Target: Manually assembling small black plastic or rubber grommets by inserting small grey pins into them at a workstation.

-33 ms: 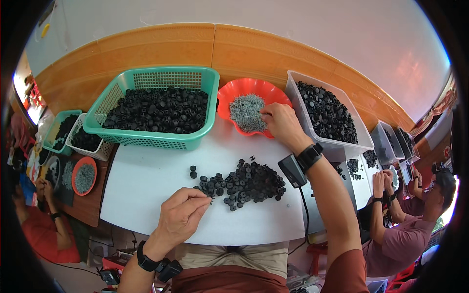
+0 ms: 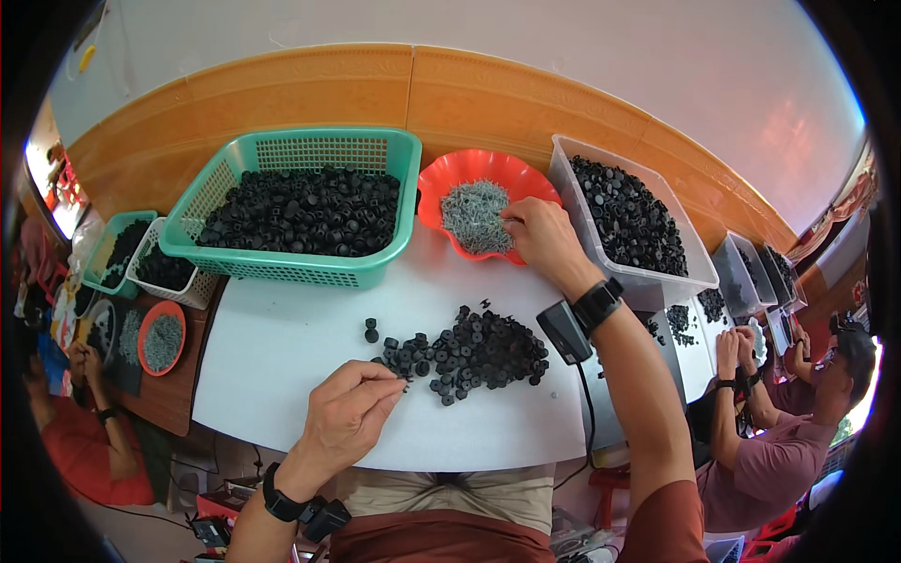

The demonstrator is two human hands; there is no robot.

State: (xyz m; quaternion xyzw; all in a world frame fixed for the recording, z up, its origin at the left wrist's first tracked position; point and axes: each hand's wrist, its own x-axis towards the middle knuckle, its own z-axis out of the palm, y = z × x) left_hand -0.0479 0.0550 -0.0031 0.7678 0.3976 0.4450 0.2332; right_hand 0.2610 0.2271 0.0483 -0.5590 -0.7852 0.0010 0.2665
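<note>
My left hand (image 2: 347,413) is over the white table top, thumb and forefinger pinched on a small black plastic part (image 2: 404,382) that is mostly covered by the fingertips. Beside it spreads a loose pile of black plastic parts (image 2: 493,352), several of them round with a hole in the middle. My right hand (image 2: 544,235) reaches into a wavy-edged red bowl (image 2: 435,178), its fingers closed at the edge of a heap of small silvery screws (image 2: 469,211). What those fingertips hold, if anything, is hidden.
A green basket (image 2: 291,267) of black parts stands left of the bowl, and a clear plastic bin (image 2: 648,272) of black parts stands right. A cable (image 2: 587,403) hangs by my right forearm. People work at both sides, near another red bowl (image 2: 178,314).
</note>
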